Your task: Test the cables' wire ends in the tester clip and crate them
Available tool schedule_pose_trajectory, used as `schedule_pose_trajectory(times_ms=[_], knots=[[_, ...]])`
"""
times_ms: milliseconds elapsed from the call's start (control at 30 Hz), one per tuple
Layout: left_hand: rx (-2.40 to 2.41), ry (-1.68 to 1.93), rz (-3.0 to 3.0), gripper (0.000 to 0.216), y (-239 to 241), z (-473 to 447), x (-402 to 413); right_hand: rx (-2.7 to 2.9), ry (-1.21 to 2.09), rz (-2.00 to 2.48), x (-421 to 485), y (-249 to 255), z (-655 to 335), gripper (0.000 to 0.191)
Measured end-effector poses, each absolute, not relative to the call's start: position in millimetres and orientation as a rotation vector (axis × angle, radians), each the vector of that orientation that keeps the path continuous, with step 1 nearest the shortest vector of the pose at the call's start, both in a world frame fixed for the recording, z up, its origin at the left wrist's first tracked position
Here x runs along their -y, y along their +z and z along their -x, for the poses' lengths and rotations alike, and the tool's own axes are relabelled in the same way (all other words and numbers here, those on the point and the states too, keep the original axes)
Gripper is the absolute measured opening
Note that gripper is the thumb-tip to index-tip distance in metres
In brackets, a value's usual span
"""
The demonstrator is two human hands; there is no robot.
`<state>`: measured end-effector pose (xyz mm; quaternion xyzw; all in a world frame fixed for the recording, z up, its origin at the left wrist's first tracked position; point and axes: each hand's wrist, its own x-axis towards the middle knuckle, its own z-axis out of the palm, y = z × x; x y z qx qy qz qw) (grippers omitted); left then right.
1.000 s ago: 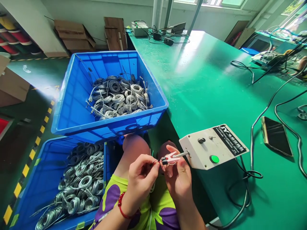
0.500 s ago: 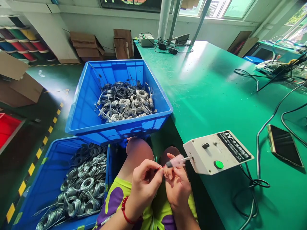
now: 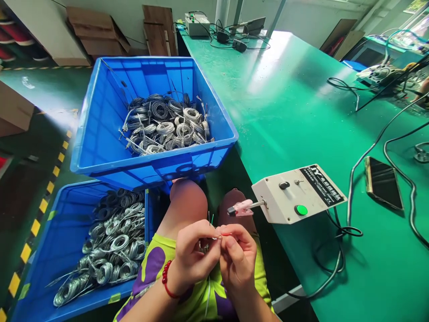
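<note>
Where the two grips meet, a thin red insulated wire [image 3: 226, 234] lies below centre; clock bearings are read from it. The left hand [image 3: 196, 251], at 8 o'clock, pinches it thumb to forefinger; the right hand [image 3: 238, 255], at 5 o'clock, pinches likewise. The wire should handle as light and limp, its tip easily bent, and is probably best held by insulation close to the end. At 10 o'clock stands a green wire [image 3: 212, 219]. Clear of both hands, at 1 o'clock, a pink clip [image 3: 240, 208] projects from a JY-labelled wire-twisting machine [image 3: 290, 201] on the counter [image 3: 284, 120]. An upper blue bin [image 3: 147, 170], at 11 o'clock, contains coiled cables [image 3: 164, 128].
</note>
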<state>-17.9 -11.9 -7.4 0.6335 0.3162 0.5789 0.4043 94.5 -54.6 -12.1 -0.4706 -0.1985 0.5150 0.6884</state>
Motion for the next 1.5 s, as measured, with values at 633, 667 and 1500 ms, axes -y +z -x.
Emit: schedule_pose_trajectory(times_ms=[633,667,1500], knots=[[-0.596,1.409,-1.56,0.017,-3.4,16.7,3.1,0.915,0.814,1.062,51.6,4.7,-110.5,0.004],[-0.612,1.41,-1.56,0.017,-3.4,16.9,3.5,0.967,0.798,1.038,51.6,6.4,-110.3,0.007],[-0.99,1.516,-1.502,0.013,-3.0,10.6,-5.0,0.334,1.202,0.96,14.3,4.4,-124.4,0.049]])
